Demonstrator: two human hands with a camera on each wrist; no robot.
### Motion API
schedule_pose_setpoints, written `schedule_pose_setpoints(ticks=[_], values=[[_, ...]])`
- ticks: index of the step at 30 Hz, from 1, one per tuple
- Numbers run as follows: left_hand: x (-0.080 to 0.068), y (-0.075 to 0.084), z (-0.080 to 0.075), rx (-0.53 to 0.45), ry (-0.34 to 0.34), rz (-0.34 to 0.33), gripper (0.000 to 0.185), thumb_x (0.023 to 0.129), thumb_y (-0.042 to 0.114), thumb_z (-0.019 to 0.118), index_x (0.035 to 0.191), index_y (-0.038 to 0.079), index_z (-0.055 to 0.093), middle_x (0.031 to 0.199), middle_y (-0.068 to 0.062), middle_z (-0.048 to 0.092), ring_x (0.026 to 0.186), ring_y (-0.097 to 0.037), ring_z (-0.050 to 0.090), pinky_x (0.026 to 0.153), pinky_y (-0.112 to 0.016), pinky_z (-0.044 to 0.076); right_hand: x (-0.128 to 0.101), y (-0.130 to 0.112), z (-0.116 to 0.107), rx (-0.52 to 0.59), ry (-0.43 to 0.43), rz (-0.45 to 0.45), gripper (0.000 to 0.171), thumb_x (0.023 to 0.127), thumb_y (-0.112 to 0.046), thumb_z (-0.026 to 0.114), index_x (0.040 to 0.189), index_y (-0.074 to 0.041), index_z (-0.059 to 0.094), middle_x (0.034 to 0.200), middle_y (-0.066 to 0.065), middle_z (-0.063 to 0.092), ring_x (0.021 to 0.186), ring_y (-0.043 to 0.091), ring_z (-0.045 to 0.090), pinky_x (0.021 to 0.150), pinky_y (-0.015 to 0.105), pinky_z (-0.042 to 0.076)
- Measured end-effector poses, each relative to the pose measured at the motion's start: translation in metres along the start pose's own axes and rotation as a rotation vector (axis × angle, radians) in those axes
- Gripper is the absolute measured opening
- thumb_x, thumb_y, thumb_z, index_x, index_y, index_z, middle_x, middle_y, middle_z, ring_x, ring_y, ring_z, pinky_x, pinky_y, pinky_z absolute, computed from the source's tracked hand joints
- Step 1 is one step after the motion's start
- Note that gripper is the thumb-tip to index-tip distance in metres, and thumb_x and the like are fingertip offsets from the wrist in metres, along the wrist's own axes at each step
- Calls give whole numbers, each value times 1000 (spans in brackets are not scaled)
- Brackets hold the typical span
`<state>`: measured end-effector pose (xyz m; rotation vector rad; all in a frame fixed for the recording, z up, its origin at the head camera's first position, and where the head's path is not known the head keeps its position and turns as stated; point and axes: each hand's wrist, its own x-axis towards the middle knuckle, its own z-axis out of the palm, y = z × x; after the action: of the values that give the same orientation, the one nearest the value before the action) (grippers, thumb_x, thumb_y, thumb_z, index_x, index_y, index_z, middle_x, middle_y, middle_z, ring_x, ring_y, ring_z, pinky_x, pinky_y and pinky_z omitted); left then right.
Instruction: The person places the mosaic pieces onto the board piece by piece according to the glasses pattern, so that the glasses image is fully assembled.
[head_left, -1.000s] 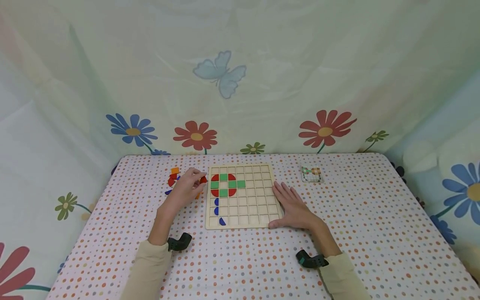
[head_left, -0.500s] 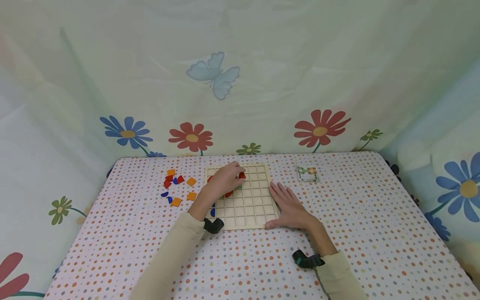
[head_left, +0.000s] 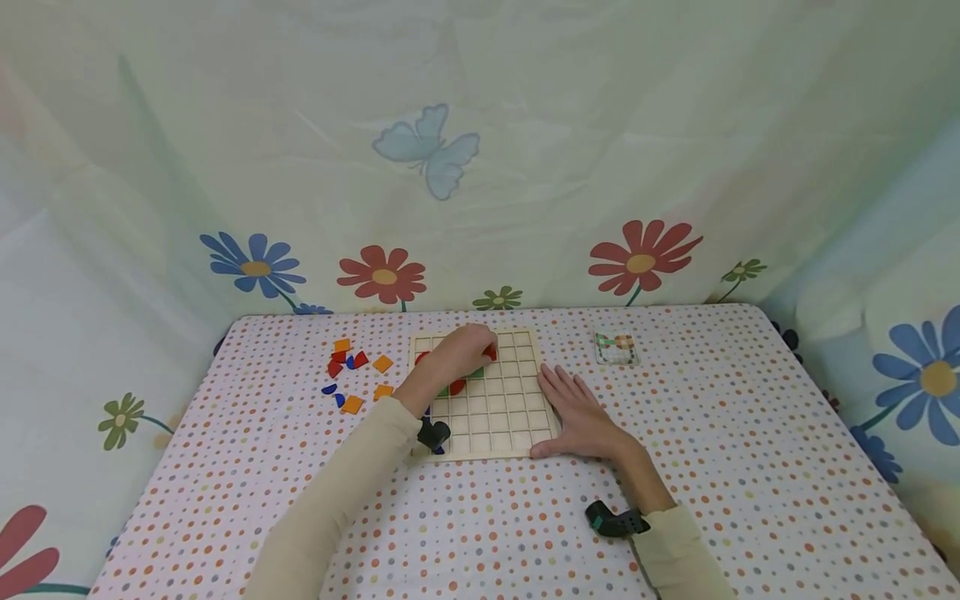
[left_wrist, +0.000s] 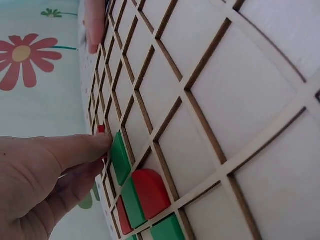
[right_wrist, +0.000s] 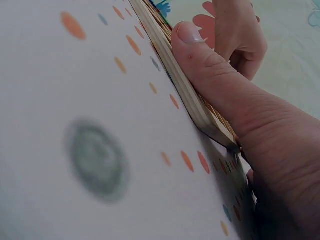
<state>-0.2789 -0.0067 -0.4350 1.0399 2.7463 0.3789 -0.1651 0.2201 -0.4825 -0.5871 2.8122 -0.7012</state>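
Observation:
My left hand (head_left: 459, 350) reaches over the wooden grid board (head_left: 498, 422) and pinches a red tile (head_left: 491, 352) at a cell in an upper row. In the left wrist view the thumb and fingers hide most of that red tile (left_wrist: 101, 129). Beside it lies a green tile (left_wrist: 120, 159), and a rounded red tile (left_wrist: 151, 192) is set in a nearby cell. My right hand (head_left: 581, 415) rests against the board's right edge, fingers straight. Its thumb lies on the board's rim in the right wrist view. The left forearm covers part of the board's left side.
Left of the board lie loose tiles: several orange squares (head_left: 352, 404), red pieces (head_left: 335, 367) and blue half-rounds (head_left: 329, 388). A small pattern card (head_left: 616, 347) sits at the back right. A dotted cloth (head_left: 480, 533) covers the table.
The left hand carried the red tile from beside the loose tiles rightward over the board, then shifted slightly further right. My right hand stays at the board's edge. The head view turned slightly.

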Motion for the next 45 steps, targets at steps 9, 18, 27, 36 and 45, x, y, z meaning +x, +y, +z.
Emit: schedule_pose_setpoints(ticks=[9, 18, 27, 36, 45], values=[[3, 1, 7, -79, 39, -43, 13, 93, 15, 65, 87, 8, 74, 80, -4, 70, 57, -7, 47, 59, -19, 39, 1, -1, -1, 5, 6, -3, 128, 64, -64, 79, 155, -3, 13, 164, 15, 8, 151, 38, 5, 120, 57, 5], [5, 5, 6, -41, 70, -33, 18, 95, 11, 61, 84, 6, 75, 90, -7, 68, 70, -12, 56, 65, -21, 44, 2, 0, -3, 6, 13, -2, 128, 64, -65, 78, 155, -4, 13, 164, 15, 8, 151, 38, 5, 120, 57, 5], [-12, 9, -2, 31, 31, -4, 19, 97, 20, 58, 97, 13, 76, 103, -2, 66, 87, -15, 59, 70, -25, 49, 4, 2, 2, -6, 15, -10, 128, 64, -69, 75, 155, -5, 13, 164, 13, 8, 152, 37, 5, 120, 57, 6], [-101, -2, -10, -276, 252, -230, 33, 96, 28, 61, 126, 15, 65, 135, -4, 60, 132, -27, 50, 104, -48, 46, 1, -1, 6, 14, 15, -28, 130, 62, -69, 77, 155, -3, 15, 164, 16, 10, 151, 39, 7, 119, 58, 7], [-168, -65, -20, -226, 372, -472, 38, 96, 13, 59, 133, 9, 58, 136, -16, 57, 128, -36, 48, 102, -55, 45, 0, 4, 8, -21, 39, 0, 130, 62, -71, 76, 155, -4, 15, 164, 14, 11, 151, 38, 8, 119, 57, 8]])
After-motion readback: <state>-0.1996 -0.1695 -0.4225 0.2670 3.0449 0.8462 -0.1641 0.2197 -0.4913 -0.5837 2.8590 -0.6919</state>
